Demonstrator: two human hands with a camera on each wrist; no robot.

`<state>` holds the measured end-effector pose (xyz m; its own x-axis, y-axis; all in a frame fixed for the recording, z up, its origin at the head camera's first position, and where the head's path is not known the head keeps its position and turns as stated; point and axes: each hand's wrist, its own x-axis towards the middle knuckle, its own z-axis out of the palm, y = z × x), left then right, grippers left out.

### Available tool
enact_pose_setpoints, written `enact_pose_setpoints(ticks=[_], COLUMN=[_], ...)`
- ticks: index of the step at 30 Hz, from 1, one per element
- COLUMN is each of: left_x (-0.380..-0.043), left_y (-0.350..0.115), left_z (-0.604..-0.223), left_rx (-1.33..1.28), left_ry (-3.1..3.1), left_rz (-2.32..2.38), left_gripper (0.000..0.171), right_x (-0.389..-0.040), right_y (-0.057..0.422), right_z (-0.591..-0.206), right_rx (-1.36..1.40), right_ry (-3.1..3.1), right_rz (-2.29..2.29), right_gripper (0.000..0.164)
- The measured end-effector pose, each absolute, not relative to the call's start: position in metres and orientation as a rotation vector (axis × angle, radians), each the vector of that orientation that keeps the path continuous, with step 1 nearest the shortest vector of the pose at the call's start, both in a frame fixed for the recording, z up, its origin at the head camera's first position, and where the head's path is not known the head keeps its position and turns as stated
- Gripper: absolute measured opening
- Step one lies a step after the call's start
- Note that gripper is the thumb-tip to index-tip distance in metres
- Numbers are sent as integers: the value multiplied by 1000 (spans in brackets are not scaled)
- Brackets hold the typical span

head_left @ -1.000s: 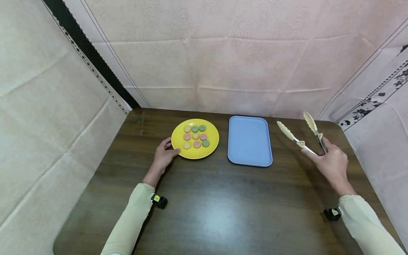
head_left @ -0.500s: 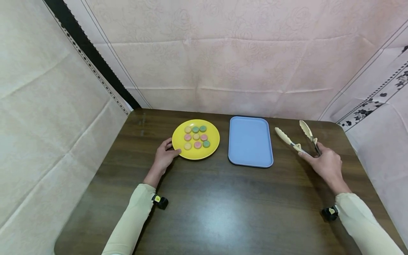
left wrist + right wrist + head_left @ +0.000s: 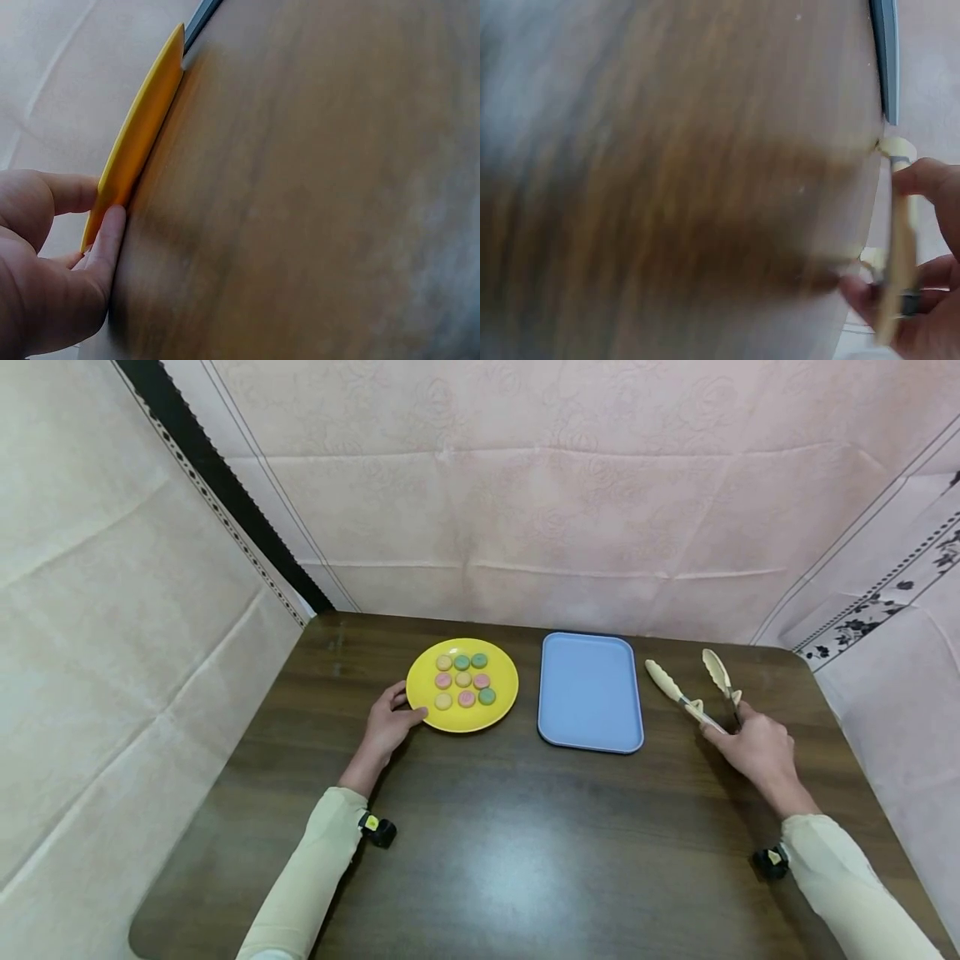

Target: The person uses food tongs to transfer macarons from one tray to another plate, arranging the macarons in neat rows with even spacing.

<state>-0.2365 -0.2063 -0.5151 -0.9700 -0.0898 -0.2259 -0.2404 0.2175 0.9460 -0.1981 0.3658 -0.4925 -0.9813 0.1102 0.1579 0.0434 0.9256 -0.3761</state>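
At the left of the head view, my left hand (image 3: pixel 388 727) pinches the near-left rim of a yellow plate (image 3: pixel 500 712). The left wrist view shows the thumb and a finger on opposite sides of the plate's edge (image 3: pixel 142 127). Several small round macarons in cream, green and pink, among them a pink macaron (image 3: pixel 443 680), lie in rows on it. On the right, my right hand (image 3: pixel 759 747) grips a pair of tongs (image 3: pixel 663 680) with cream tips. Their arms are spread apart with nothing between them, pointing away from me.
A light blue rectangular tray (image 3: pixel 591 693) lies between the plate and the tongs, with nothing on it. Everything is on a dark wooden table (image 3: pixel 517 852). Pale patterned cloth (image 3: pixel 525 510) hangs behind the table's far edge and along both sides.
My right hand has shifted left with the tongs, bringing them closer to the blue tray. The left hand stays on the plate's rim, and the macarons keep their places.
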Motion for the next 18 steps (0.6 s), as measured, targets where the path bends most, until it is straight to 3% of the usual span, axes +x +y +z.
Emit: enact_pose_setpoints(ticks=[13,18], left_x=[-238,-237], left_y=[-200,-202], left_z=[-510,-497], left_rx=[-311,-288], left_ry=[2271,2438], left_rz=[1897,1680], left_gripper=[80,80], right_x=[-180,-168], right_y=[359,344], right_z=[-483,-476], right_rx=[-59,124], right_ry=[-3016,-2781], right_rz=[527,552], right_gripper=[72,66])
